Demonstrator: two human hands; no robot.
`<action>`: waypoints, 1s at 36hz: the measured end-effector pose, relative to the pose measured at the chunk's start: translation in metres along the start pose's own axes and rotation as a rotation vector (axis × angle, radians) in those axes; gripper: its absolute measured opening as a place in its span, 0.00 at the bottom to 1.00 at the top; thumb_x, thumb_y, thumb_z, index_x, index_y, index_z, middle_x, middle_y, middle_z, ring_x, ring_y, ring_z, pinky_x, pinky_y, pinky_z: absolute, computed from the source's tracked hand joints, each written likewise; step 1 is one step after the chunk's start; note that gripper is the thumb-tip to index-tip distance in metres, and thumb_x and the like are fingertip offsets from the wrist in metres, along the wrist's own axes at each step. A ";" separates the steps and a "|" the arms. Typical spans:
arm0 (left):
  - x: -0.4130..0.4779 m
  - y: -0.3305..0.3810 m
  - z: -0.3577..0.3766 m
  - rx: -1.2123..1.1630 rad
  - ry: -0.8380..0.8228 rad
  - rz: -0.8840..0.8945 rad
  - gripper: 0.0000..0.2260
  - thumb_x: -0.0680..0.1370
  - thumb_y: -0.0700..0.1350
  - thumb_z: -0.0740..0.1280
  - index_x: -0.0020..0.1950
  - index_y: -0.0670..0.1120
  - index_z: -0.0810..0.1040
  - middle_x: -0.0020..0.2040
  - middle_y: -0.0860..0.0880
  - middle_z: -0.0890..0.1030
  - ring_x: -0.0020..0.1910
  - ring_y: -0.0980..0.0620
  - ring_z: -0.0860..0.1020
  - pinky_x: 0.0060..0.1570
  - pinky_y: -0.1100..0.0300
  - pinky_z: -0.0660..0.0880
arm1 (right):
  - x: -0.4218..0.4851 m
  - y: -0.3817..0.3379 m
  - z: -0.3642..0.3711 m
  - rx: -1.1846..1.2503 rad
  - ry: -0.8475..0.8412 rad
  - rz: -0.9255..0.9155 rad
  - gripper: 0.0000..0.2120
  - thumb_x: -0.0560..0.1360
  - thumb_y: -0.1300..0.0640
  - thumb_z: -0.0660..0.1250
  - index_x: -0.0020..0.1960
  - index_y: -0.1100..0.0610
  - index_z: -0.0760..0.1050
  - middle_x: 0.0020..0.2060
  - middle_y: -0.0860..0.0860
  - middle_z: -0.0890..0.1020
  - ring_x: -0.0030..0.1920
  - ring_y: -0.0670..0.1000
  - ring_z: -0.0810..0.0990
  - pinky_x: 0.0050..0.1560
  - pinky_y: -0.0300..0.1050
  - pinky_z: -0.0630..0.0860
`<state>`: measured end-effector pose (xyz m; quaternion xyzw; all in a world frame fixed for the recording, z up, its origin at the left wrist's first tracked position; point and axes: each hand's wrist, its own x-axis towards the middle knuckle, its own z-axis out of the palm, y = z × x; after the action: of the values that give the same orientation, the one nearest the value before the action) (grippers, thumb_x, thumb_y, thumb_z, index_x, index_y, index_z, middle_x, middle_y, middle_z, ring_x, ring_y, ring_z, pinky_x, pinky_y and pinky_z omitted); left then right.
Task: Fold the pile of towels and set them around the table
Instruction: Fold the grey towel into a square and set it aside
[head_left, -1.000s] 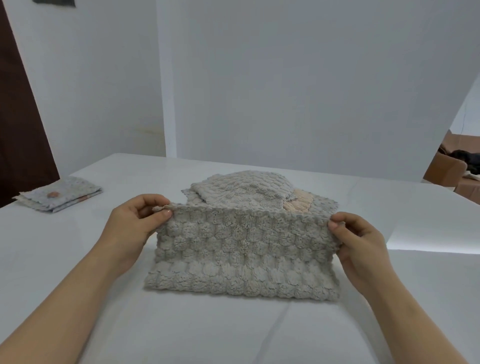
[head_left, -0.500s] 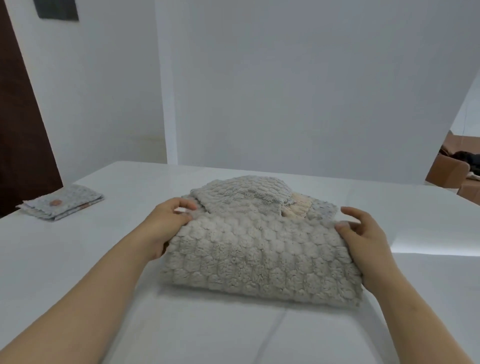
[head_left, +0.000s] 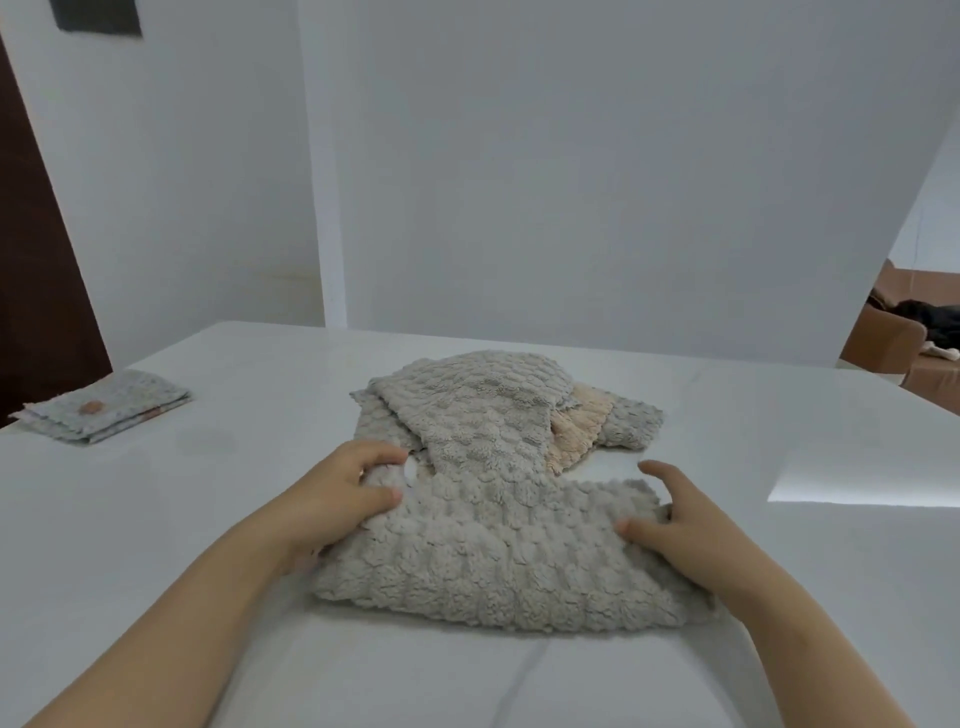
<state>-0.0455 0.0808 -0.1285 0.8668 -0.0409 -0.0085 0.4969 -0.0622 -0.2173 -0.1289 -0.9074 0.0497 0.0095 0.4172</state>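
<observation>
- The folded towel (head_left: 104, 413), pale and patterned, lies flat at about 10 o'clock on the table (head_left: 810, 597), well apart from both hands.
- The left hand (head_left: 337, 499) reaches in from 7 o'clock with the forearm low over the table. Its thumb presses on top of the grey towel (head_left: 498, 561) and its fingers curl round the far left corner, so it pinches that end.
- The grey towel lies flat on the table between the two hands, already doubled, thick and bumpy. Its long axis runs from 9 to 3 o'clock, with one end under each hand, and neither hand is clearly nearer to it than the other.
- The pile (head_left: 483, 410) of unfolded towels sits at 12 o'clock from the grey towel. Its near edge touches or overlaps the far edge of the grey towel, and a peach towel (head_left: 576, 426) shows under the right side of the pile.
- The right hand (head_left: 691, 525) comes in from 5 o'clock, palm down on the right end. Its thumb lies on top of the towel and its forefinger is lifted, slightly bent and touching nothing. The other fingers are hidden behind the hand, so I cannot tell whether it grips the edge.
- The next move probably brings one short end across to the other, along the 9-to-3 line. The far edge should come clear of the pile first, or the top towel there may drag along.
</observation>
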 end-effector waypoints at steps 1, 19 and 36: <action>-0.001 0.001 -0.002 -0.079 -0.012 -0.012 0.15 0.76 0.35 0.65 0.59 0.50 0.73 0.63 0.53 0.67 0.62 0.56 0.66 0.62 0.62 0.63 | 0.000 0.000 -0.001 0.067 0.004 -0.024 0.28 0.74 0.57 0.67 0.69 0.44 0.60 0.53 0.54 0.75 0.47 0.54 0.79 0.52 0.49 0.78; -0.028 0.017 0.069 0.900 -0.250 0.348 0.33 0.69 0.70 0.37 0.73 0.65 0.43 0.71 0.61 0.33 0.73 0.56 0.33 0.70 0.53 0.33 | -0.008 0.004 -0.007 -0.025 -0.037 -0.081 0.27 0.73 0.64 0.66 0.65 0.43 0.65 0.54 0.50 0.72 0.46 0.47 0.74 0.48 0.41 0.72; -0.023 0.020 0.082 0.993 -0.330 0.197 0.28 0.75 0.68 0.45 0.73 0.64 0.42 0.76 0.57 0.38 0.75 0.53 0.36 0.72 0.44 0.35 | -0.016 0.003 -0.020 0.222 -0.105 0.050 0.27 0.71 0.64 0.69 0.65 0.44 0.66 0.48 0.58 0.77 0.45 0.58 0.80 0.49 0.52 0.79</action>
<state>-0.0744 0.0019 -0.1531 0.9769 -0.1988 -0.0778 0.0120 -0.0784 -0.2328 -0.1171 -0.8523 0.0514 0.0617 0.5168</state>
